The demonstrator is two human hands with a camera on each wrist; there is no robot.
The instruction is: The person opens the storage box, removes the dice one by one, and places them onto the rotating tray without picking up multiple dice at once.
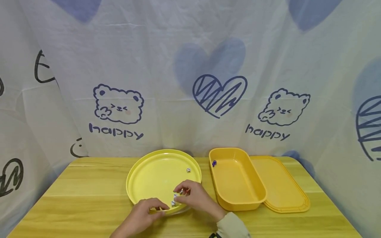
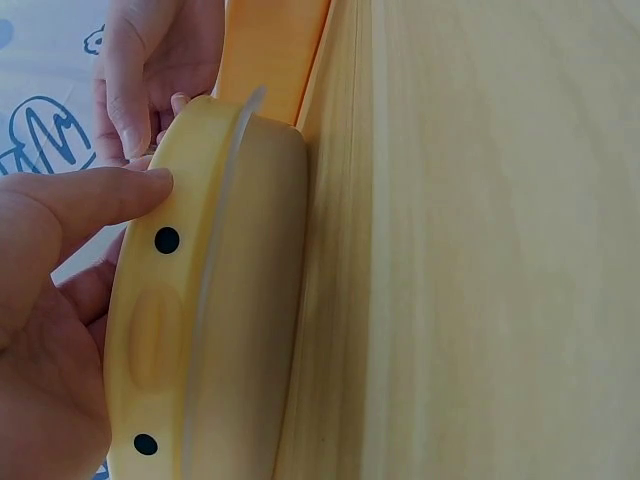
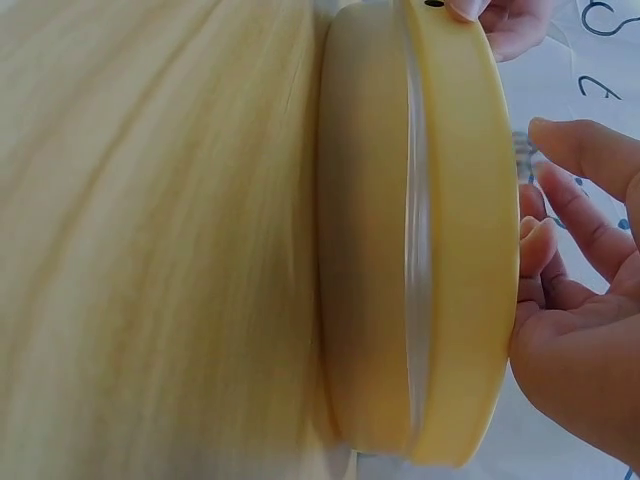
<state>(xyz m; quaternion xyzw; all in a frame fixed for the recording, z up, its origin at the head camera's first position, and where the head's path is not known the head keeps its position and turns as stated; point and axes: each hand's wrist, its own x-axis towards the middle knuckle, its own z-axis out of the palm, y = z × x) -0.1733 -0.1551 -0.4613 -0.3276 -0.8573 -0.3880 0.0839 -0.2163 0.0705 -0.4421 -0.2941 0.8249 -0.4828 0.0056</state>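
Along the near edge of a round yellow tray (image 1: 157, 175), my left hand (image 1: 146, 211) grips the rim, its thumb (image 2: 130, 192) pressed on the outer wall and its fingers reaching inside. My right hand (image 1: 194, 197) is low over the tray's near right part. Between its thumb and index fingertips is a white die (image 1: 175, 196); its other fingers are curled. A red die (image 1: 187, 191) and another white die (image 1: 181, 191) show among these fingers. Close to the left fingertips, a white die (image 1: 173, 203) lies by the rim. Farther back on the tray is a lone white die (image 1: 188, 170).
Right of the tray stands an orange rectangular container (image 1: 238, 178) with dark blue dice (image 1: 214, 163) in its far left corner. A flat orange lid (image 1: 282, 185) lies beside it. A printed cloth (image 1: 166, 99) hangs behind the wooden table (image 1: 86, 188).
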